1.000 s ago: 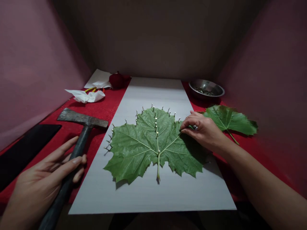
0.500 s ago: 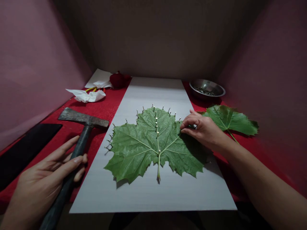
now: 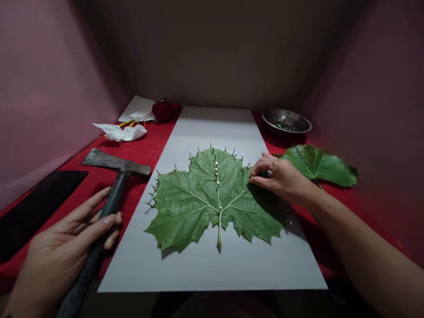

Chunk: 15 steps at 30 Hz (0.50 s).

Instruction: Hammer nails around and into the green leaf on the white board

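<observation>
A hammer (image 3: 114,198) with a dark handle and a broad, blade-like end lies across my left hand (image 3: 74,240), thumb on top and fingers beneath the handle. My right hand (image 3: 276,176) is closed in a pinch at the upper right of a large green leaf (image 3: 185,207). A tiny bright nail head shows at those fingertips; the rest of the nail is hidden. The leaf lies flat on a white board (image 3: 212,274). Several nails (image 3: 217,172) stand along its middle vein, and others stand around its upper and left edges, some tilted. My right hand's shadow darkens the leaf's right side.
At the back right, a metal bowl (image 3: 286,123) holds many nails. A second leaf (image 3: 321,165) lies beside it on the red cloth (image 3: 149,148). Crumpled white paper (image 3: 124,132), yellow-handled pliers (image 3: 127,123) and a dark red round object (image 3: 162,110) are at the back left. A black flat object (image 3: 39,212) lies left.
My right hand stays pinched at nearly the same spot on the leaf. My left hand still holds the hammer, with hardly any movement. The whole view has shifted very slightly.
</observation>
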### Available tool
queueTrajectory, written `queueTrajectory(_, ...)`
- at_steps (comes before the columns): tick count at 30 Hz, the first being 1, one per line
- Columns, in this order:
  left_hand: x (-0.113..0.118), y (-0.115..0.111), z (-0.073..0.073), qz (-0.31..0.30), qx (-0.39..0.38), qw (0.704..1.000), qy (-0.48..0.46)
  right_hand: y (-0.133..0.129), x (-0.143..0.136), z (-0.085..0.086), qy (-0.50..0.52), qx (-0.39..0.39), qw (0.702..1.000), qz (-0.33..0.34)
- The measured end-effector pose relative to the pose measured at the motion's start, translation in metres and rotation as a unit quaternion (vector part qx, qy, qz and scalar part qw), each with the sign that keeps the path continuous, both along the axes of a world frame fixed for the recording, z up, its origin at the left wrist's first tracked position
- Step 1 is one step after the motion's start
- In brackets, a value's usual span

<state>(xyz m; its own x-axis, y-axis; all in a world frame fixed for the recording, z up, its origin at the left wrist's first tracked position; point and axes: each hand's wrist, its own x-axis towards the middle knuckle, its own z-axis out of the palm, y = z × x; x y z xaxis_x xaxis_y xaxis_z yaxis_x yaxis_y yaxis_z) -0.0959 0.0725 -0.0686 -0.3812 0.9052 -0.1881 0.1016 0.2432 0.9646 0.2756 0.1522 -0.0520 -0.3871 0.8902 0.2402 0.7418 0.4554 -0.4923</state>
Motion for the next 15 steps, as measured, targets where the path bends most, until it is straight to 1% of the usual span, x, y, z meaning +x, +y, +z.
queueTrajectory(6, 0.003, 0.000, 0.005, 0.012, 0.004, 1.000, -0.008, -0.001, -0.003, -0.003, -0.053, 0.027, 0.998, 0.011)
queueTrajectory(11, 0.012, 0.002, 0.010, 0.047, 0.007, 0.999, 0.000, -0.002, -0.003, 0.000, -0.040, 0.017, 0.999, 0.010)
queueTrajectory(15, 0.015, 0.002, 0.010, 0.047, 0.019, 0.999, -0.020, -0.002, -0.004, 0.003, -0.017, -0.004, 1.000, 0.011)
